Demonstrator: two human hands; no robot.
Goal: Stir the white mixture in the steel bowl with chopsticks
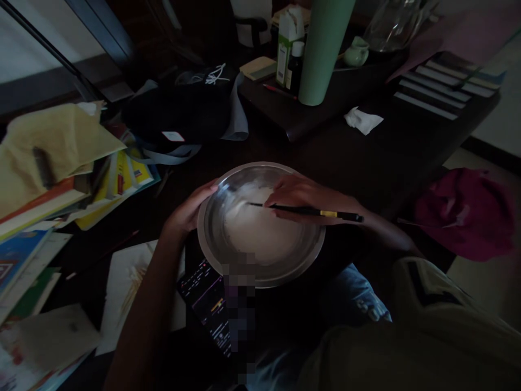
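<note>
A shiny metal bowl (211,239) sits low in the middle of the head view, with white stuff (256,228) in its bottom. My left hand (189,209) grips the bowl's left rim, thumb over the edge. My right hand (301,196) reaches over the bowl's far right side, fingers closed on a thin dark stick with a yellow band (331,214). The stick lies nearly level, its tip over the white stuff. A phone with a lit screen (205,301) lies under the bowl's near left edge.
Books and papers (61,179) are piled at the left. A black bag (183,111) lies behind the bowl. Farther back stand a tall green cylinder (323,51), a small carton (287,43) and a dark bottle (295,65). A crumpled tissue (362,119) and red cloth (468,212) lie to the right.
</note>
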